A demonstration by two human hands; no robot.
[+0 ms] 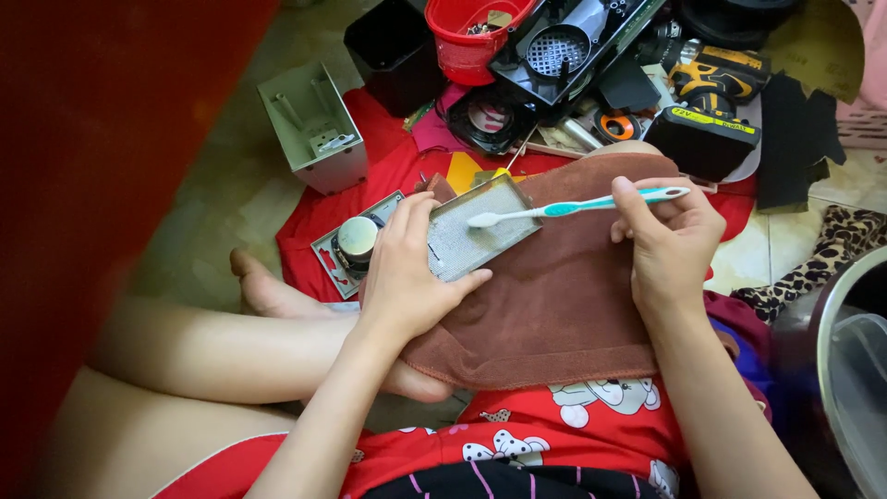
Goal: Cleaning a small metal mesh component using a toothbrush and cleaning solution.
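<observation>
My left hand (402,268) grips a flat rectangular metal mesh screen (479,225) by its near end, holding it tilted over a brown towel (554,286) draped on my knee. Between the thumb and fingers of my right hand (670,242) is a white and teal toothbrush (577,206). Its bristle head rests on the upper part of the mesh.
A red cloth (388,157) on the tiled floor carries parts: a grey metal housing (314,129), a plate with a round metal cylinder (356,238), a red bucket (471,37), black plastic parts (564,46) and a black and yellow cordless drill (707,111). A metal basin (845,370) stands at the right.
</observation>
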